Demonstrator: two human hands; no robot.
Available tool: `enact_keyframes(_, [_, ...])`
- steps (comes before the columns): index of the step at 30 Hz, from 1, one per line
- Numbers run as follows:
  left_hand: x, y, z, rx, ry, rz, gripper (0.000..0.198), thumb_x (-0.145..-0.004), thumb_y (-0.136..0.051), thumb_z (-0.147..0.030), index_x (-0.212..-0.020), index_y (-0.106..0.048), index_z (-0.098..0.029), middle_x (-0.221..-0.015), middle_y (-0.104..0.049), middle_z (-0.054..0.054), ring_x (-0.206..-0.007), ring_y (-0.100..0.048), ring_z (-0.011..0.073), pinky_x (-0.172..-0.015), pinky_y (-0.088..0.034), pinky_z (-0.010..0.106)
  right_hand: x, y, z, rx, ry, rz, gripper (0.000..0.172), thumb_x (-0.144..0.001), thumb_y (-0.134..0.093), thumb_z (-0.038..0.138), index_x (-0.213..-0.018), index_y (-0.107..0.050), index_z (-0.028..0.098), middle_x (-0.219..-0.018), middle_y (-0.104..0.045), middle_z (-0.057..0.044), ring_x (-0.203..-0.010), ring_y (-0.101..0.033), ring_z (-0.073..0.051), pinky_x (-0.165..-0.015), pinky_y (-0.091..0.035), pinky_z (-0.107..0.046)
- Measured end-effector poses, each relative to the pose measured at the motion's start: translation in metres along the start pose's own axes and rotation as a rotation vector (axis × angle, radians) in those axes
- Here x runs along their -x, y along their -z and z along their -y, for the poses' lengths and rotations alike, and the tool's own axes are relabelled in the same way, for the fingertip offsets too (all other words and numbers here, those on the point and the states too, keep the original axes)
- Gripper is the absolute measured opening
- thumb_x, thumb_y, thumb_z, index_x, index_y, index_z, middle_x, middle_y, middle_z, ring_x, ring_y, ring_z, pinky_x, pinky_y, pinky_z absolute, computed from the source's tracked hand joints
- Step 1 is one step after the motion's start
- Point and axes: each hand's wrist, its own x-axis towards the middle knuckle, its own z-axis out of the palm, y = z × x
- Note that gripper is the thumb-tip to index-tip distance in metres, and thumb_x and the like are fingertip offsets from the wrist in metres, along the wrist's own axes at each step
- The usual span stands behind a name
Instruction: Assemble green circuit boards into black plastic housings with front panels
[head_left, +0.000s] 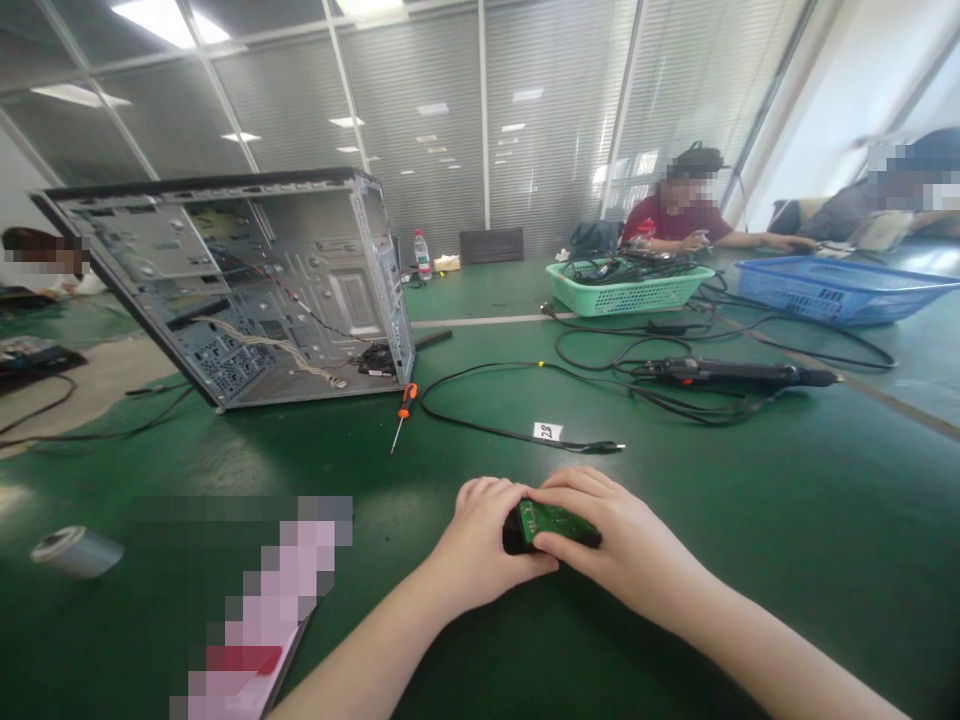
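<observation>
Low over the green table, both my hands close around a small green circuit board (551,522) with a black part (513,532) at its left end. My left hand (480,540) wraps the black end, its thumb underneath near the board's edge. From the other side, my right hand (600,520) grips the board, thumb on the near edge and fingers over the far one. Fingers hide much of the piece, so whether the black part is fixed to the board I cannot tell. Beyond the hands lie a black cable plug (600,448) and a white label (547,431) marked 28.
An open computer case (300,290) stands at the left, an orange-handled screwdriver (406,405) by its corner. A black electric screwdriver (735,374), green basket (637,293) and blue basket (832,285) are at right. A silvery roll (77,552) lies near left. Other people sit around.
</observation>
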Motion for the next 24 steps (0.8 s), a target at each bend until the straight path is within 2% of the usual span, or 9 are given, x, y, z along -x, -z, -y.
enact_keyframes(7, [0.000,-0.002,0.002,0.018,0.020,0.004,0.041,-0.063,-0.078,-0.033,-0.096,-0.056,-0.021,-0.097,-0.058,0.002,-0.099,-0.050,0.0249,-0.091,-0.036,0.040,-0.007,-0.004,0.003,-0.132,-0.142,-0.001,0.020,-0.080,-0.066,0.022,-0.099,-0.067,0.022,-0.108,-0.057,-0.004,-0.100,-0.053,-0.020,-0.093,-0.041,-0.037])
enact_keyframes(10, [0.001,-0.002,0.003,0.017,0.008,0.005,0.043,-0.064,-0.077,-0.033,-0.098,-0.055,-0.021,-0.097,-0.058,0.002,-0.099,-0.050,0.0246,-0.092,-0.036,0.040,-0.006,-0.006,0.002,-0.102,-0.093,-0.009,0.017,-0.081,-0.062,0.021,-0.098,-0.063,0.019,-0.111,-0.057,-0.004,-0.110,-0.049,-0.023,-0.098,-0.038,-0.040])
enact_keyframes(13, [0.001,-0.002,0.002,0.008,0.002,-0.001,0.046,-0.065,-0.077,-0.033,-0.102,-0.054,-0.020,-0.098,-0.058,0.003,-0.099,-0.050,0.0247,-0.093,-0.035,0.041,-0.003,-0.005,0.003,-0.076,-0.048,-0.018,0.020,-0.086,-0.052,0.024,-0.104,-0.058,0.017,-0.118,-0.055,-0.007,-0.120,-0.043,-0.023,-0.100,-0.038,-0.042])
enact_keyframes(15, [0.001,-0.001,0.001,0.004,0.012,0.004,0.045,-0.064,-0.077,-0.034,-0.100,-0.055,-0.019,-0.097,-0.058,0.003,-0.098,-0.050,0.0249,-0.094,-0.035,0.041,-0.002,-0.001,0.007,-0.062,-0.047,-0.047,0.024,-0.089,-0.045,0.028,-0.109,-0.055,0.018,-0.118,-0.055,-0.007,-0.114,-0.049,-0.023,-0.094,-0.043,-0.041])
enact_keyframes(20, [0.000,0.003,-0.002,0.021,0.051,0.020,0.042,-0.060,-0.079,-0.033,-0.094,-0.058,-0.021,-0.096,-0.059,0.003,-0.099,-0.050,0.0262,-0.093,-0.035,0.043,-0.002,0.032,0.018,0.037,-0.014,-0.258,0.028,-0.091,-0.041,0.037,-0.106,-0.056,0.019,-0.102,-0.061,-0.006,-0.091,-0.060,-0.020,-0.081,-0.050,-0.034])
enact_keyframes(22, [0.001,0.005,-0.003,0.046,0.063,0.027,0.046,-0.059,-0.079,-0.032,-0.099,-0.058,-0.023,-0.099,-0.060,0.003,-0.102,-0.049,0.0269,-0.095,-0.033,0.044,0.005,0.052,0.011,0.109,-0.071,-0.365,0.034,-0.089,-0.042,0.046,-0.104,-0.058,0.020,-0.098,-0.063,-0.007,-0.084,-0.061,-0.021,-0.074,-0.051,-0.033])
enact_keyframes(24, [0.001,0.006,-0.004,0.065,0.082,0.035,0.047,-0.059,-0.079,-0.032,-0.101,-0.059,-0.023,-0.101,-0.060,0.003,-0.105,-0.048,0.0274,-0.096,-0.032,0.045,0.021,0.074,-0.007,0.205,-0.209,-0.448,0.043,-0.084,-0.043,0.059,-0.103,-0.060,0.023,-0.095,-0.064,-0.007,-0.077,-0.063,-0.024,-0.062,-0.051,-0.034])
